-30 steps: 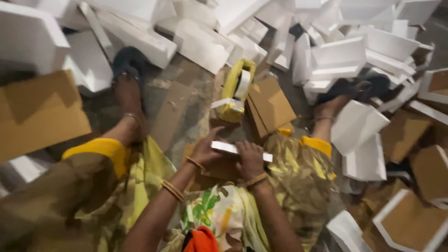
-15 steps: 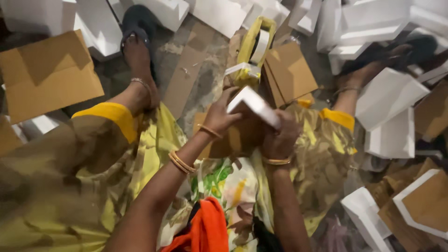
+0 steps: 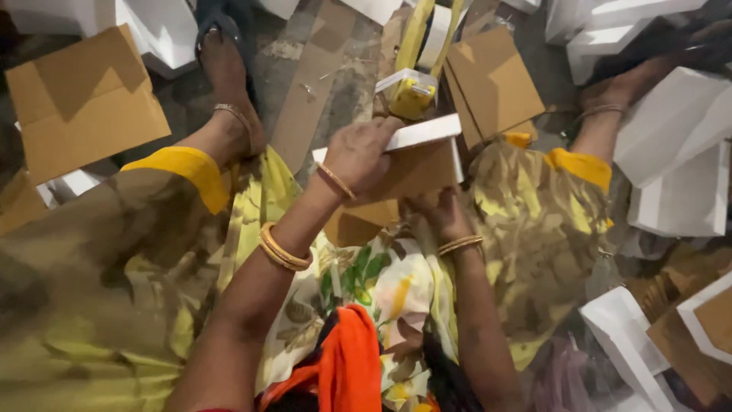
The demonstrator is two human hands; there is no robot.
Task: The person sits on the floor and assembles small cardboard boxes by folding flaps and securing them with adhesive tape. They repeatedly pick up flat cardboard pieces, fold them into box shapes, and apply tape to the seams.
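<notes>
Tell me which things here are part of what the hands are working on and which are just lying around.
In hand:
- box, white-edged brown card, held over the lap
- left hand, on top of it
- right hand, under it
- yellow tape dispenser, just beyond the box

Lying about:
- flat brown card
- brown card stack
- white boxes
- orange cloth

**Cardboard boxes, brown and white, all around**

A half-made box [image 3: 415, 164], brown with a white rim, is at centre. Flat brown cardboard sheets [image 3: 84, 99] lie at upper left. White-faced boxes [image 3: 675, 152] are piled at right
</notes>
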